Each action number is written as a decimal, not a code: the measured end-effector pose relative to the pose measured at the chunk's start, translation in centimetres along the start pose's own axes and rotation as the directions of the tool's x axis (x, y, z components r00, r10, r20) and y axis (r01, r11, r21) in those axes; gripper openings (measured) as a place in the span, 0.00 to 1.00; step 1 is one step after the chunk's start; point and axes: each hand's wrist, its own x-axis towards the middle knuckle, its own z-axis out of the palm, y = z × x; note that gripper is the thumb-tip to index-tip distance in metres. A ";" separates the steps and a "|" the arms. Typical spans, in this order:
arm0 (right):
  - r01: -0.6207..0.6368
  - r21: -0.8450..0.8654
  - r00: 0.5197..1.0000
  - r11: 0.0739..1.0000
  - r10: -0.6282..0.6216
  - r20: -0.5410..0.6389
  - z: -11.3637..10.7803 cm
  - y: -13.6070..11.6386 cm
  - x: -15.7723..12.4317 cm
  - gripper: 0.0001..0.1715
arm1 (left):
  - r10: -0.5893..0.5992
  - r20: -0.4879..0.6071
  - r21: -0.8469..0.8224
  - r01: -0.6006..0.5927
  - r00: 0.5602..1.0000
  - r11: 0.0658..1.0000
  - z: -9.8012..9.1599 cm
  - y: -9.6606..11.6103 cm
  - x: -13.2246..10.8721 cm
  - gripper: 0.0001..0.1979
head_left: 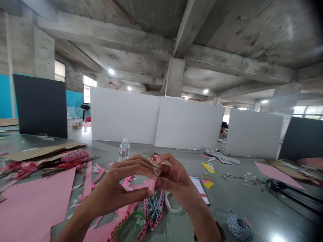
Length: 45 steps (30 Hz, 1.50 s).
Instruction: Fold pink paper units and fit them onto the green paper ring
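Note:
Both my hands meet in the middle of the view above the grey table. My left hand pinches a small pink paper piece between thumb and fingers. My right hand is closed on the same pink piece from the other side, fingertips touching the left ones. Just below them lies a black-and-white patterned woven shape with a pink edge. Pink paper strips lie scattered to the left.
A large pink sheet covers the left of the table, with cardboard behind it. A water bottle, a phone, a tape roll, a twine ball and white and black boards stand around. A person sits behind the boards.

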 end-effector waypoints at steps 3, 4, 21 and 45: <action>0.024 -0.031 0.998 0.999 -0.026 -0.065 0.2 0.0 0.1 0.22 | 0.019 -0.046 0.073 -0.016 0.999 0.997 -0.1 -0.1 -0.1 0.12; 0.035 -0.055 0.995 0.998 -0.040 -0.091 0.3 0.0 0.1 0.22 | 0.032 -0.061 0.109 -0.025 0.998 0.994 -0.1 -0.1 -0.2 0.13; 0.308 -0.595 0.803 0.742 -0.539 -0.255 1.6 0.6 -0.6 0.14 | 0.249 -0.167 0.499 -0.136 0.954 0.856 0.5 0.2 0.3 0.08; 0.376 -0.732 0.723 0.568 -0.674 -0.152 0.9 0.9 -0.5 0.09 | 0.110 -0.302 0.327 -0.005 0.947 0.945 1.1 -0.8 0.1 0.10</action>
